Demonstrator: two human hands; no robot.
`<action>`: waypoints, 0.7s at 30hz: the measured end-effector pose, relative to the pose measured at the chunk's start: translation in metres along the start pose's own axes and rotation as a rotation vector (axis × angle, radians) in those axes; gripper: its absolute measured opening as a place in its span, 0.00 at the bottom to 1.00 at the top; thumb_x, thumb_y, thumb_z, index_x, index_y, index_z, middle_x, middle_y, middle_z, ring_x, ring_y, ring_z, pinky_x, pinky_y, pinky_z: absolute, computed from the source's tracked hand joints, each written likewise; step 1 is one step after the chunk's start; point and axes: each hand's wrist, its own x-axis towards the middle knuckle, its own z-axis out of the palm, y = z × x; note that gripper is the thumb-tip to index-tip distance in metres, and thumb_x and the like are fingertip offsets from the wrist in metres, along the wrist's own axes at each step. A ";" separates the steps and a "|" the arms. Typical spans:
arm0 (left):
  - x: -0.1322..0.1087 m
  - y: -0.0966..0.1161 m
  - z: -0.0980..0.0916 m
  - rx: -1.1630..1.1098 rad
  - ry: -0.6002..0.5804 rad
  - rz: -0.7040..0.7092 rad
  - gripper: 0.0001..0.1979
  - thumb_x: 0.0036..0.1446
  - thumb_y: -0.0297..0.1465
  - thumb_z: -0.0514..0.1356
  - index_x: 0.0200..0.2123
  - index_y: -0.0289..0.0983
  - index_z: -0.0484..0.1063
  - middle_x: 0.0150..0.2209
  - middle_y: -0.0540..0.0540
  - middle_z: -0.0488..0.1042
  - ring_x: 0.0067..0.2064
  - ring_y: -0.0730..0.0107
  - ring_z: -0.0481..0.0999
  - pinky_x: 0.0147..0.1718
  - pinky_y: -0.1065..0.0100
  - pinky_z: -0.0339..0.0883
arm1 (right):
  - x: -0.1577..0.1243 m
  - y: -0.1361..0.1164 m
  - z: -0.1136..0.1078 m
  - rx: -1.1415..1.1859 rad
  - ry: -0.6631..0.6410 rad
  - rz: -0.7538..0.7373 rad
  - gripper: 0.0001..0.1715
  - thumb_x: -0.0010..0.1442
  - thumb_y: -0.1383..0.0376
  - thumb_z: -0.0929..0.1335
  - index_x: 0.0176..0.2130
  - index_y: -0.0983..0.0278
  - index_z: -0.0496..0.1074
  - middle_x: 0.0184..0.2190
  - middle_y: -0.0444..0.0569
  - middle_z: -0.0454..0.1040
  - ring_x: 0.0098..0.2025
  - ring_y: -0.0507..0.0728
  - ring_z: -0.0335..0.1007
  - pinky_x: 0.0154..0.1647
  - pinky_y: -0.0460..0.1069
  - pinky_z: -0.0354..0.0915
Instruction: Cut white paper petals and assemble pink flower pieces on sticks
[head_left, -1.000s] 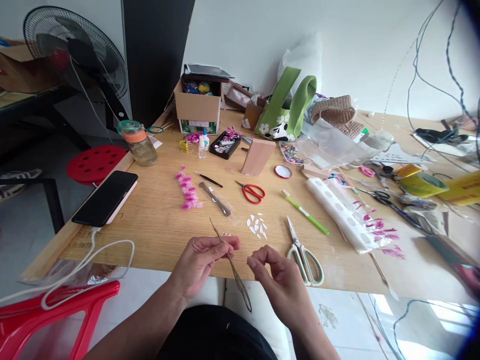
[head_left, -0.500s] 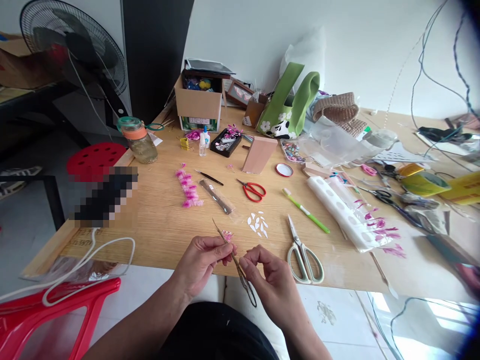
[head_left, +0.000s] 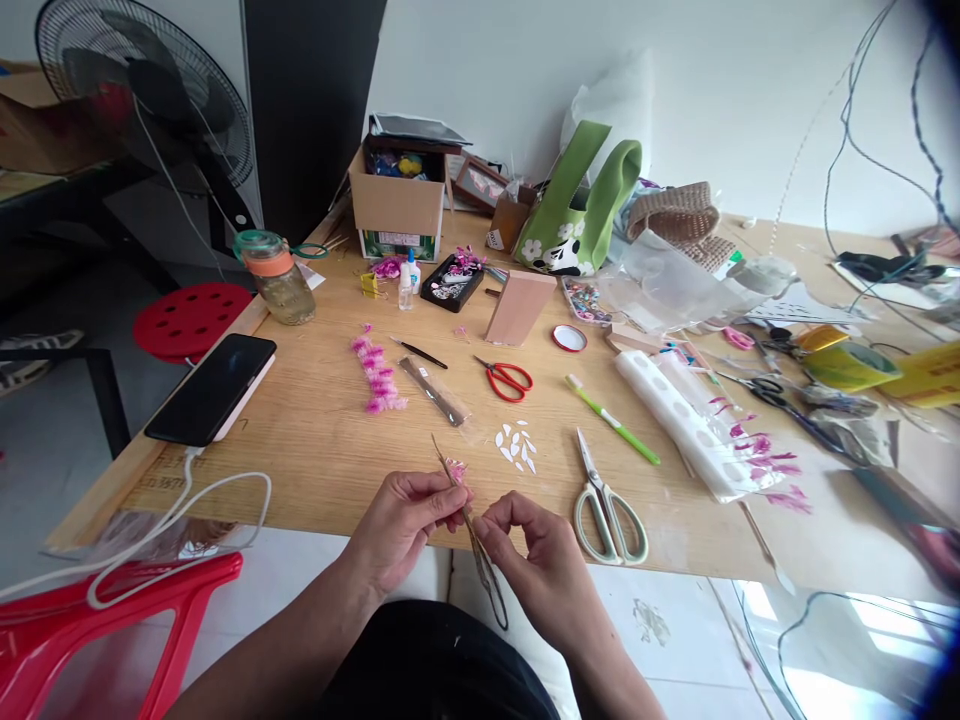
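Observation:
My left hand (head_left: 409, 525) pinches a thin, twisted brownish stem (head_left: 484, 570), like wire or thread, between thumb and fingers. Its pointed end rises past the thumb, and the other end hangs in a loop below the table edge. Just beyond my left fingertips is a small pink piece (head_left: 455, 468), partly hidden by them. My right hand (head_left: 529, 555) is closed, thumb and index finger pinched together at the stem's lower part; what exactly lies between those tips is too small to make out. White scissors (head_left: 596, 500) lie to the right, and small white petal shapes (head_left: 516, 445) lie ahead.
Red-handled scissors (head_left: 506, 380), a green toothbrush (head_left: 615, 425), a pink fuzzy strip (head_left: 377, 375) and a packaged brown strip (head_left: 435, 392) lie beyond my hands. A phone (head_left: 214, 390) with a white cable (head_left: 184, 500) is at left. A white roll (head_left: 675, 420) lies right.
The stem's looped lower end has swung slightly left and down. My right fingertips have shifted a little left, while my left hand keeps its pinch.

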 end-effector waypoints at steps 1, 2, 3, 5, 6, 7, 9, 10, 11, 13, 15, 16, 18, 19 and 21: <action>0.000 0.000 0.000 0.003 0.001 0.002 0.09 0.44 0.34 0.72 0.22 0.34 0.81 0.22 0.47 0.73 0.29 0.74 0.68 0.32 0.70 0.62 | 0.000 0.000 0.000 -0.004 -0.001 0.000 0.17 0.60 0.55 0.66 0.26 0.64 0.67 0.24 0.44 0.69 0.30 0.53 0.63 0.33 0.47 0.59; 0.000 0.000 0.000 0.005 0.003 0.003 0.09 0.44 0.34 0.72 0.22 0.34 0.80 0.22 0.48 0.73 0.29 0.74 0.68 0.32 0.70 0.61 | 0.000 0.000 0.000 -0.005 -0.002 0.003 0.17 0.60 0.55 0.66 0.26 0.64 0.68 0.24 0.44 0.69 0.30 0.53 0.64 0.32 0.47 0.59; 0.000 0.000 0.001 0.008 0.006 0.004 0.09 0.44 0.34 0.72 0.22 0.34 0.80 0.22 0.48 0.73 0.29 0.74 0.68 0.32 0.70 0.61 | 0.001 0.000 0.000 -0.005 -0.001 0.007 0.17 0.60 0.55 0.66 0.26 0.64 0.68 0.24 0.44 0.69 0.30 0.53 0.64 0.32 0.47 0.59; -0.001 0.000 0.001 0.015 0.010 0.004 0.09 0.44 0.34 0.72 0.22 0.34 0.80 0.22 0.47 0.73 0.29 0.74 0.68 0.32 0.70 0.61 | 0.001 0.000 0.001 -0.006 -0.001 0.018 0.17 0.60 0.55 0.66 0.26 0.63 0.68 0.24 0.44 0.70 0.29 0.53 0.64 0.31 0.47 0.59; -0.001 0.001 0.002 0.019 0.013 0.003 0.09 0.44 0.34 0.72 0.22 0.34 0.80 0.23 0.47 0.74 0.29 0.74 0.68 0.32 0.70 0.62 | 0.001 0.000 0.001 -0.006 -0.002 0.022 0.17 0.60 0.55 0.66 0.26 0.63 0.68 0.24 0.44 0.69 0.29 0.53 0.64 0.31 0.47 0.59; -0.001 0.001 0.002 0.023 0.016 0.002 0.09 0.44 0.34 0.72 0.22 0.34 0.80 0.23 0.47 0.74 0.29 0.74 0.68 0.33 0.69 0.62 | 0.001 0.000 0.001 -0.008 -0.003 0.025 0.17 0.60 0.55 0.66 0.25 0.63 0.67 0.23 0.44 0.69 0.29 0.53 0.64 0.31 0.47 0.59; -0.001 0.001 0.003 0.034 0.022 0.005 0.09 0.43 0.35 0.72 0.22 0.34 0.80 0.22 0.47 0.73 0.28 0.73 0.67 0.32 0.69 0.62 | 0.001 0.001 0.002 -0.011 -0.003 0.022 0.18 0.60 0.55 0.67 0.25 0.63 0.67 0.23 0.44 0.69 0.28 0.53 0.64 0.31 0.47 0.59; -0.002 0.001 0.003 0.044 0.025 0.012 0.09 0.43 0.35 0.72 0.22 0.34 0.80 0.22 0.47 0.73 0.28 0.73 0.67 0.31 0.69 0.61 | 0.001 0.001 0.002 -0.013 -0.004 0.019 0.18 0.60 0.55 0.67 0.25 0.63 0.67 0.23 0.43 0.69 0.28 0.53 0.64 0.31 0.47 0.59; -0.002 0.001 0.004 0.056 0.027 0.024 0.10 0.44 0.35 0.71 0.22 0.34 0.80 0.22 0.47 0.73 0.27 0.73 0.67 0.30 0.69 0.61 | 0.001 0.001 0.002 -0.015 -0.003 0.017 0.17 0.60 0.55 0.67 0.25 0.63 0.67 0.23 0.43 0.69 0.28 0.52 0.64 0.31 0.47 0.59; -0.002 0.000 0.004 0.084 0.034 0.058 0.10 0.46 0.35 0.70 0.22 0.34 0.80 0.22 0.47 0.74 0.27 0.74 0.66 0.29 0.70 0.60 | 0.001 0.001 0.002 -0.014 0.001 0.017 0.18 0.60 0.55 0.67 0.25 0.64 0.67 0.23 0.43 0.69 0.28 0.52 0.64 0.32 0.47 0.59; -0.002 0.000 0.005 0.105 0.045 0.094 0.09 0.48 0.35 0.69 0.23 0.35 0.80 0.24 0.46 0.75 0.27 0.74 0.66 0.28 0.70 0.60 | 0.001 0.000 0.002 -0.016 0.001 0.022 0.18 0.61 0.55 0.66 0.25 0.64 0.67 0.23 0.43 0.70 0.29 0.53 0.64 0.32 0.47 0.59; -0.002 -0.001 0.005 0.110 0.050 0.109 0.09 0.48 0.35 0.69 0.23 0.35 0.80 0.25 0.46 0.76 0.27 0.74 0.66 0.28 0.70 0.60 | 0.001 0.000 0.001 -0.017 0.000 0.023 0.18 0.61 0.54 0.66 0.25 0.64 0.68 0.24 0.44 0.70 0.30 0.53 0.65 0.33 0.47 0.59; -0.002 -0.001 0.006 0.113 0.058 0.128 0.08 0.49 0.34 0.68 0.24 0.35 0.81 0.25 0.45 0.77 0.27 0.74 0.66 0.28 0.70 0.59 | 0.002 0.000 0.001 -0.018 -0.010 0.021 0.19 0.61 0.54 0.66 0.26 0.64 0.69 0.25 0.44 0.71 0.31 0.53 0.65 0.33 0.47 0.59; -0.002 -0.001 0.006 0.111 0.061 0.132 0.08 0.49 0.34 0.68 0.24 0.35 0.81 0.25 0.45 0.77 0.27 0.74 0.66 0.28 0.70 0.59 | 0.002 0.000 0.000 -0.016 -0.016 0.020 0.19 0.62 0.53 0.65 0.27 0.64 0.69 0.25 0.44 0.71 0.31 0.53 0.66 0.34 0.47 0.59; -0.002 -0.001 0.007 0.098 0.071 0.129 0.09 0.49 0.35 0.68 0.24 0.34 0.80 0.25 0.45 0.77 0.26 0.74 0.65 0.27 0.71 0.58 | 0.002 0.001 0.000 -0.009 -0.028 0.020 0.19 0.62 0.53 0.65 0.28 0.64 0.70 0.25 0.44 0.71 0.31 0.53 0.66 0.34 0.47 0.60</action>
